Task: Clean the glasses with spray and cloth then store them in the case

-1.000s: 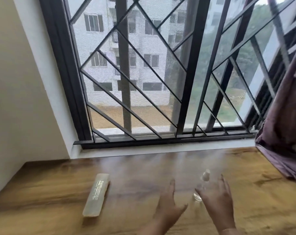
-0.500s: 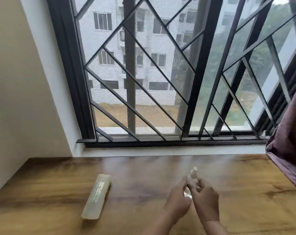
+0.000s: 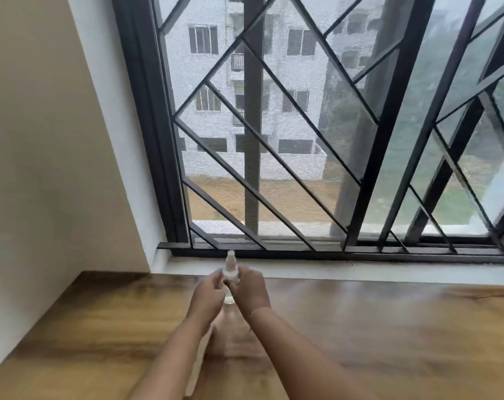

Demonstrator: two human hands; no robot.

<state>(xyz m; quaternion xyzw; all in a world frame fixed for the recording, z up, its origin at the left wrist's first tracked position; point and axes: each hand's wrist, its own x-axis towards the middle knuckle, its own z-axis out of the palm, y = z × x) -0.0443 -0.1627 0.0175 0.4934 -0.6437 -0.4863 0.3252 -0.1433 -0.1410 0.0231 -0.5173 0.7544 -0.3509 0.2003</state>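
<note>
Fingers (image 3: 216, 280) of both hands are closed around a small clear spray bottle (image 3: 230, 265); a pale case (image 3: 198, 356), probably, is half hidden below the left hand (image 3: 206, 295) and right hand (image 3: 249, 290).

1. The brown wood-grain table top (image 3: 389, 327) looks smooth with a soft sheen.
2. The small clear plastic spray bottle (image 3: 230, 265) looks glossy and see-through.
3. The pale translucent plastic glasses case (image 3: 197, 368), mostly hidden by a forearm, looks frosted.
4. The dark metal window grille (image 3: 386, 134) looks matt.
5. The beige painted wall (image 3: 43, 140) looks flat and matt.
</note>
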